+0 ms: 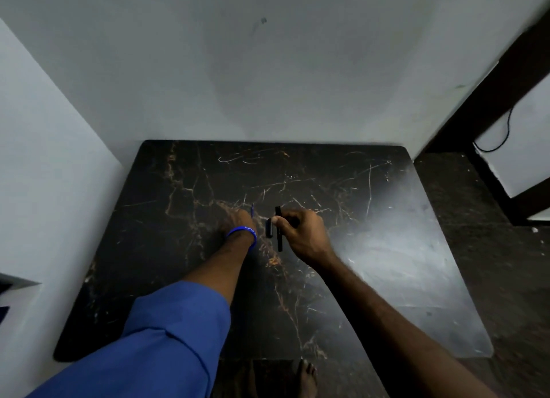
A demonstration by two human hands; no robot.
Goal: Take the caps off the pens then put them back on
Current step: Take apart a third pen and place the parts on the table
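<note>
A pale wall (268, 64) fills the upper half of the view, meeting a dark marble-patterned table (387, 248) with orange veins and pale scratches, pushed into a corner. A dark tiled floor (491, 263) shows to the right, and a bare foot (306, 377) shows below the table's near edge. Two forearms reach in from below, the left one in a rolled blue sleeve (166, 338) with a blue wristband (242, 234) at the wrist. The right hand (300, 234) is curled, its thumb and fingers pinching a slim black pen (279, 231) that points away from the person, near the table's middle. The left hand (235, 219) is closed in a loose fist around a thin blue pen (252, 210), of which only the tip pokes out beyond the knuckles. Between the two hands, just beside the black pen, a short dark cap (269, 228) lies on the table; whether it touches the pen cannot be told in the dim light.
</note>
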